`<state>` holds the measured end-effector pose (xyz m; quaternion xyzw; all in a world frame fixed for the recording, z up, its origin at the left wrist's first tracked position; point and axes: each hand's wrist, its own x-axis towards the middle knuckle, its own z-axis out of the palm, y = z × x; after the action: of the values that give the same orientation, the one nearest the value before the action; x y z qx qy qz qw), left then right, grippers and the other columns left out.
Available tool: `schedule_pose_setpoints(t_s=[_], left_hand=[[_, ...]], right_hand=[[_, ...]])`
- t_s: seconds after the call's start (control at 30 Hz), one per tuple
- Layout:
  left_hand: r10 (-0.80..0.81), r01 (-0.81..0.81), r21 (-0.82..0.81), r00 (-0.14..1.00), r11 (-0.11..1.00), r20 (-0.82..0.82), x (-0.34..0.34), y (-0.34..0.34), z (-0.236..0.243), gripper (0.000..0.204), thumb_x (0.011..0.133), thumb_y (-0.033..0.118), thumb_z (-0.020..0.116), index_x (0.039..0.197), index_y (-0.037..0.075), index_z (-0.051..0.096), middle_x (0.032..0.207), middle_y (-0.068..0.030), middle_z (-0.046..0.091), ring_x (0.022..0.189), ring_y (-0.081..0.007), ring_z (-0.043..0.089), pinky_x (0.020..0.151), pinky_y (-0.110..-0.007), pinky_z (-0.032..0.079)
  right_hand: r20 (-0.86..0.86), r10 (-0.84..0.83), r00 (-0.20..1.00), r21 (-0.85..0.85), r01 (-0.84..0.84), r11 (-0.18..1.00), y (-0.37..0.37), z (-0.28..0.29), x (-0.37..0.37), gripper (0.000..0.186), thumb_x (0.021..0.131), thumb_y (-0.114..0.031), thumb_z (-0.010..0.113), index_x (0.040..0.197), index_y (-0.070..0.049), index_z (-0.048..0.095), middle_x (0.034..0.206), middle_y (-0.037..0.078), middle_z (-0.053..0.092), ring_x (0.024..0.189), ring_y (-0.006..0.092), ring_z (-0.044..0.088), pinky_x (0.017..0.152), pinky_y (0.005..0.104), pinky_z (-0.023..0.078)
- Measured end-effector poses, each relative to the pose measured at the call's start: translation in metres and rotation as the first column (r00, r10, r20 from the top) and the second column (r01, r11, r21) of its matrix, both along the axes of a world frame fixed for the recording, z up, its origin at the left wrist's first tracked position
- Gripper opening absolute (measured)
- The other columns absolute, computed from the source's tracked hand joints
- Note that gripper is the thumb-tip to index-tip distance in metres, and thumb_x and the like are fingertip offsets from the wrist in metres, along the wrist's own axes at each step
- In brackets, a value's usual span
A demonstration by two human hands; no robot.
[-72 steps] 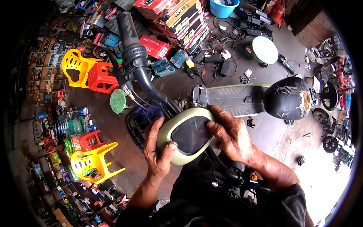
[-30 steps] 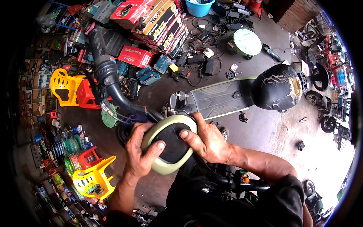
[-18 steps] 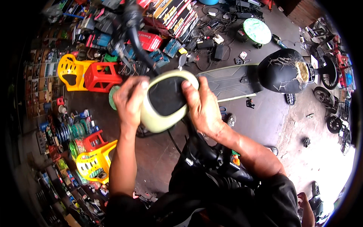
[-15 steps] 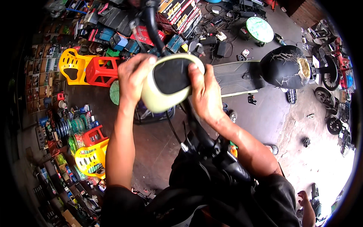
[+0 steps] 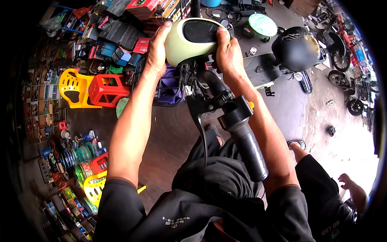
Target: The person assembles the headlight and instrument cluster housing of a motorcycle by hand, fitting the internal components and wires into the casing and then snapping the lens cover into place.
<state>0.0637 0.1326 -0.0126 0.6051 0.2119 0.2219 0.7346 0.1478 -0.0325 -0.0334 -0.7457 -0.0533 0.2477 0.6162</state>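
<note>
A pale yellow-green scooter dashboard cover (image 5: 177, 47) with a dark display panel (image 5: 199, 31) sits between my two hands over the middle of the handlebar. My left hand (image 5: 158, 48) clasps its left side, thumb on the upper edge. On the opposite side, my right hand (image 5: 229, 51) grips it, thumb pressed beside the panel. Below the cover, black cables hang in the open. A black handlebar grip (image 5: 250, 151) and a brake lever (image 5: 200, 133) reach toward me, between my forearms. Whether the cover is seated or loose I cannot tell.
The scooter's footboard (image 5: 253, 68) and a worn black seat (image 5: 282, 48) extend right. Red (image 5: 108, 90) and yellow (image 5: 74, 82) stools stand left. Boxes (image 5: 141, 45) are piled at the far side. Another person's hand (image 5: 345, 181) shows at lower right.
The cover and both hands have shifted farther away and tilted, exposing its near underside. Handlebar grip and brake lever now show plainly. More of the other person is visible at lower right.
</note>
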Motion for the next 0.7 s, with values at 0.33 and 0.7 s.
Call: schedule_pose_setpoints(t_s=[0.33, 0.7], left_hand=[[0.015, -0.013, -0.015, 0.99, 1.0, 0.141, 0.001, 0.002, -0.015, 0.044, 0.094, 0.038, 0.06, 0.117, 0.001, 0.064, 0.109, -0.0083, 0.067, 0.099, -0.0169, 0.062, 0.09, -0.03, 0.048], [-0.172, 0.15, 0.19, 0.979, 0.97, 0.106, -0.007, 0.011, -0.013, 0.071, 0.092, 0.055, 0.061, 0.138, 0.004, 0.047, 0.132, -0.0101, 0.055, 0.122, -0.0208, 0.052, 0.107, -0.036, 0.039]], right_hand=[[0.162, -0.02, 0.987, 0.061, 0.01, 0.998, 0.002, -0.011, -0.006, 0.076, 0.1, -0.059, 0.037, 0.126, 0.012, 0.047, 0.113, 0.037, 0.062, 0.114, 0.0462, 0.06, 0.099, 0.0464, 0.044], [0.135, -0.031, 0.99, 0.074, 0.021, 0.997, -0.003, -0.002, -0.007, 0.076, 0.099, -0.058, 0.039, 0.123, 0.015, 0.046, 0.109, 0.038, 0.063, 0.112, 0.0464, 0.061, 0.098, 0.0449, 0.045]])
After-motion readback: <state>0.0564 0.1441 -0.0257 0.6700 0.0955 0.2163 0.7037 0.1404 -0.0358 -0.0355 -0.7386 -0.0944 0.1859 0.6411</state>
